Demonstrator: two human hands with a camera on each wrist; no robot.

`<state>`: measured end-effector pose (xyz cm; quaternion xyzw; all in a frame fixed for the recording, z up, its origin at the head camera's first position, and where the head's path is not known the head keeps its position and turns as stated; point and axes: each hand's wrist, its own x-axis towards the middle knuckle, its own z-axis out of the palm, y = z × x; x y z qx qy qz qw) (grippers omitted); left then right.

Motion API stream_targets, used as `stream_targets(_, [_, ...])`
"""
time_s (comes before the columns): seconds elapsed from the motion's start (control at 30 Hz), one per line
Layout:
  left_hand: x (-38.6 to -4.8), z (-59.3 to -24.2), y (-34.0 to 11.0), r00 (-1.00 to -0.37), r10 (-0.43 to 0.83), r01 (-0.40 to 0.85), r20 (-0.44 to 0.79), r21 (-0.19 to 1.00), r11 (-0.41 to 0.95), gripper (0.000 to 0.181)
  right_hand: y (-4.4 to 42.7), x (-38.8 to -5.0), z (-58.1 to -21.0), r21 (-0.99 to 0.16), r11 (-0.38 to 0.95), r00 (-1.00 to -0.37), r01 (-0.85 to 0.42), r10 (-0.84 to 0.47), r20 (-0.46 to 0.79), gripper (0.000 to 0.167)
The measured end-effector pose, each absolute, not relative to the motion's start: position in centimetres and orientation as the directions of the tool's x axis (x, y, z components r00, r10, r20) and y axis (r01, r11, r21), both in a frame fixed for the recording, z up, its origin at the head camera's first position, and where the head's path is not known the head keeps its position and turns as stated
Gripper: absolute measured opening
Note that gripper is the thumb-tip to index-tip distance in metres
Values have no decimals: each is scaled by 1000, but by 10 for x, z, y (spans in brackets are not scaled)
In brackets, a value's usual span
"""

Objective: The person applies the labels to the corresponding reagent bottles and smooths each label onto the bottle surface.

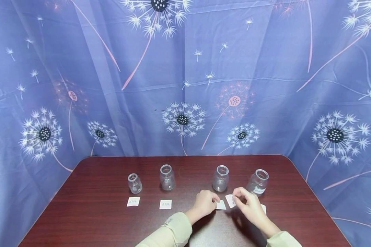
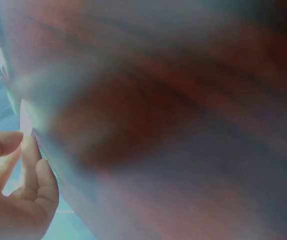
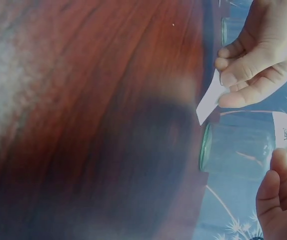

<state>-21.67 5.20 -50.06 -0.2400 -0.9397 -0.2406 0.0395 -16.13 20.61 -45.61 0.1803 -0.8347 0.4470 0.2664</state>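
Note:
My left hand (image 1: 204, 203) pinches a white paper slip (image 1: 221, 205) between thumb and fingers, low over the table. The same slip (image 3: 211, 100) shows blank in the right wrist view. Just to its right, my right hand (image 1: 250, 207) pinches a white label (image 1: 230, 200) with dark printed characters, seen also as a label (image 3: 285, 131) in the right wrist view. The slip and the label are apart. Behind the hands stands a clear glass jar (image 1: 220, 179) without a lid. A wider jar (image 1: 261, 176) beyond my right hand bears a white label (image 1: 259, 190).
To the left stand a small glass jar (image 1: 135, 185) and a taller jar (image 1: 167, 178). In front of them lie a printed label (image 1: 133, 201) and another printed label (image 1: 165, 204). A white paper (image 1: 264, 208) lies partly hidden by my right hand. A patterned blue curtain (image 1: 185, 85) borders the table (image 1: 89, 212).

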Motion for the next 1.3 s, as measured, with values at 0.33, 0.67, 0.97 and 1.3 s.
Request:
stream_targets(0.33, [-222, -498, 48, -875, 431, 484, 220, 429, 763, 18, 207, -160, -457, -655, 587, -834, -475, -65, 547, 22])
stream_targets(0.67, [-220, -487, 51, -756, 535, 643, 376, 581, 499, 11, 207, -160, -457, -662, 562, -839, -496, -112, 533, 22])
stream_targets(0.97, [-214, -485, 51, -741, 572, 655, 352, 566, 500, 6, 210, -162, -464, -716, 452, -844, -532, -223, 487, 14])
stream_targets(1.3, [-210, -494, 41, -792, 435, 590, 427, 717, 371, 9, 223, -174, -472, -891, 267, -930, -367, -128, 344, 23])
